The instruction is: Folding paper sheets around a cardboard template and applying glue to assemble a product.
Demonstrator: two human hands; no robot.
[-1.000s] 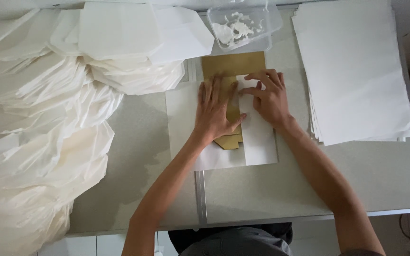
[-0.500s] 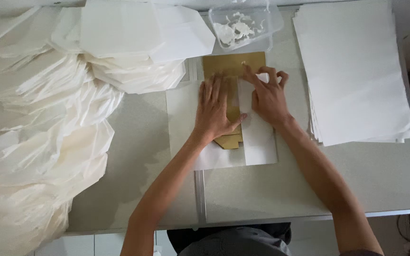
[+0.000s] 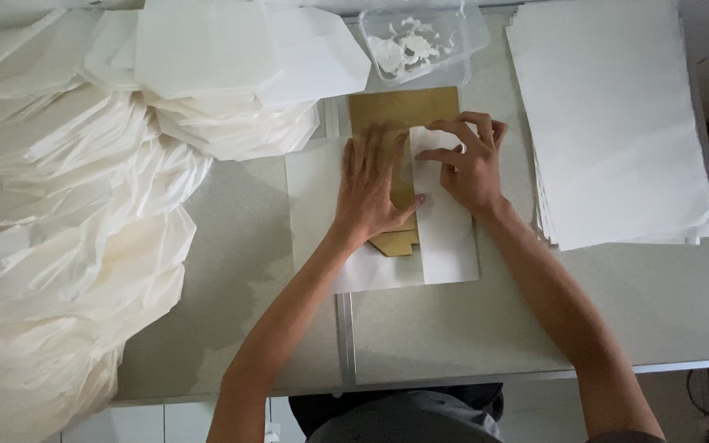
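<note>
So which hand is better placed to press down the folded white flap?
Probably the right hand: its fingertips already pinch the white paper flap's top edge, while the left hand lies flat on the brown template.

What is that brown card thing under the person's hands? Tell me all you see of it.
The brown card looks like flat, stiff cardboard, lying on the white sheet at the table's middle. Its square top end shows; a pointed end pokes out below. The left hand presses it flat, and the right hand folds white paper across it.

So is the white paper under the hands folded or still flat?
Partly folded. The white paper sheet's right side lies turned over the brown cardboard template; its left side lies flat under the left hand.
</note>
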